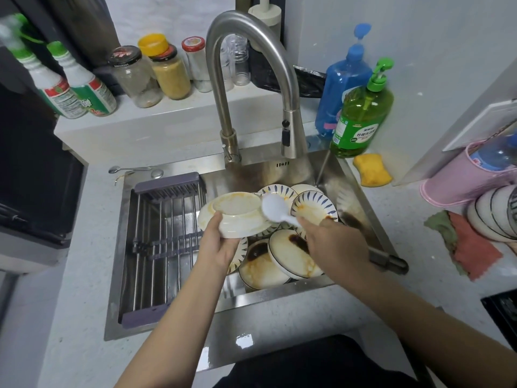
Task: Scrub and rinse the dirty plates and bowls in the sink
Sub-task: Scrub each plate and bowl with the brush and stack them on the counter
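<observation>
A person stands at a steel sink [361, 208], both hands over a heap of dirty dishes. The left hand [219, 242] grips a white, orange-smeared bowl [237, 217] by its near rim, holding it bottom-up above the pile. The right hand [333, 242] pinches the handle of a white plastic spoon [272, 208], whose head lies against the bowl's right edge. Below them at least six stained plates and bowls [291, 259] lie overlapping in the right half of the sink, several with blue leaf-pattern rims and dark sauce; the exact count cannot be told where they overlap. A metal drying rack [162, 233] spans the sink's left half. The curved faucet [251, 79] rises behind. On the surface at right stand two pump bottles, one blue [347, 79] and one green [363, 119], with one yellow sponge [372, 169] beside them, a pink tub [458, 183] and crumpled cloths [470, 245]. The back ledge carries two spray bottles [70, 79] and five jars [167, 71]. One metal spoon [126, 169] lies behind the rack.
</observation>
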The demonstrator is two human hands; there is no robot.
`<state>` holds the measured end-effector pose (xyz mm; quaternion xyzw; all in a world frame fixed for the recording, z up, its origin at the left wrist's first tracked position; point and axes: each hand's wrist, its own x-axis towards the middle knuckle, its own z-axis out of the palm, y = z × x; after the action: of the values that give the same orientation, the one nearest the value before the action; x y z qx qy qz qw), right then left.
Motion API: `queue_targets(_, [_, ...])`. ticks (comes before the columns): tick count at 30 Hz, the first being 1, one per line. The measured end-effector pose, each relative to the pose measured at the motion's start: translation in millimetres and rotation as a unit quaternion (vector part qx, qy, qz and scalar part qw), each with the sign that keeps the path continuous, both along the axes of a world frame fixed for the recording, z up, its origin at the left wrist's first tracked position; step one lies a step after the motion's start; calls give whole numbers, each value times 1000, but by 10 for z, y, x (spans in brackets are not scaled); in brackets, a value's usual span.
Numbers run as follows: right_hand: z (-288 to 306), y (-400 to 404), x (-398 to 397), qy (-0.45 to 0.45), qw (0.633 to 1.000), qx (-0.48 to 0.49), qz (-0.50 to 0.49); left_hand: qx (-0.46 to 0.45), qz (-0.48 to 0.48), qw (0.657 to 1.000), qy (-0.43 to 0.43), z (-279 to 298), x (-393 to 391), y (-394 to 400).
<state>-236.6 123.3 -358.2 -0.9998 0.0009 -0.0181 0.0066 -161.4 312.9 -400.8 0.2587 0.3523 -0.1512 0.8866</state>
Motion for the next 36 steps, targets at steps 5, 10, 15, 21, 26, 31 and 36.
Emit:
queue_targets(5, [-9,197,-213,-1,995,68,75,12,-8,1000,12,-36,43,-1])
queue_targets(10, [-12,21,39,36,999,8,-28,4,8,1000,18,-22,6,-16])
queue_targets(15, [-20,294,-87,0,996,34,78,54,-47,997,-5,-24,3,-72])
queue_targets(21, [-3,363,-77,-3,995,20,94,60,-70,995,-29,-53,-29,-101])
queue_targets(26, [-27,61,-9,18,999,-21,15,23,-20,999,-24,-78,41,-32])
queue_targets(31, [-41,62,-129,74,996,42,33,29,-22,999,-25,-153,86,97])
queue_targets(36, [-8,-181,-63,81,994,73,8,18,-54,998,-36,-227,49,232])
